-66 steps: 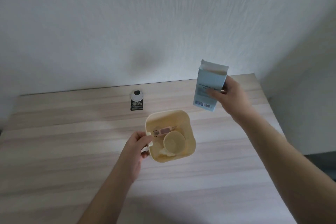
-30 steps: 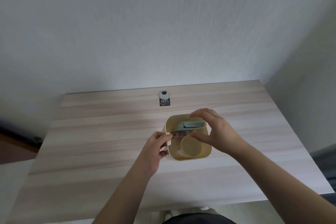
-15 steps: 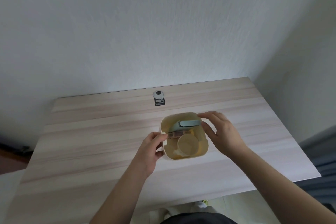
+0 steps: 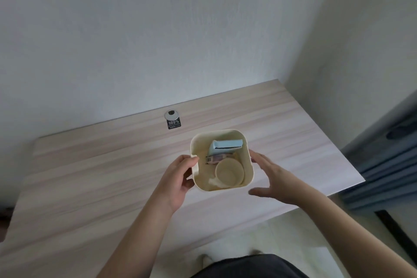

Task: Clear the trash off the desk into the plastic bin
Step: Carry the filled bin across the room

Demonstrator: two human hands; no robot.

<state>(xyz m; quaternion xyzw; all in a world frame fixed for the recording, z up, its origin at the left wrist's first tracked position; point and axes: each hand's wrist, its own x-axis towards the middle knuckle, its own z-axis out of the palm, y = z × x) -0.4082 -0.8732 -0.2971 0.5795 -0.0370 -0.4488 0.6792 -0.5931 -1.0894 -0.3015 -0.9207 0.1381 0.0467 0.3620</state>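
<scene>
A cream plastic bin (image 4: 247,160) stands on the wooden desk (image 4: 94,183). Inside it lie a light blue carton (image 4: 226,145), a small wrapper (image 4: 215,158) and a cream paper cup (image 4: 229,174). My left hand (image 4: 178,181) grips the bin's left rim, thumb over the edge. My right hand (image 4: 274,176) is beside the bin's right wall, fingers straight and spread; its fingertips are at the wall, and I cannot tell if they touch it. It holds nothing.
A round silver cable grommet (image 4: 171,114) with a black sticker (image 4: 174,124) below it sits near the desk's back edge by the wall. The desk's right edge borders blue fabric (image 4: 388,165). The front edge is close below my hands.
My right hand carried the blue carton to the bin, left it inside, then came out to the bin's right side. My left hand kept hold of the rim.
</scene>
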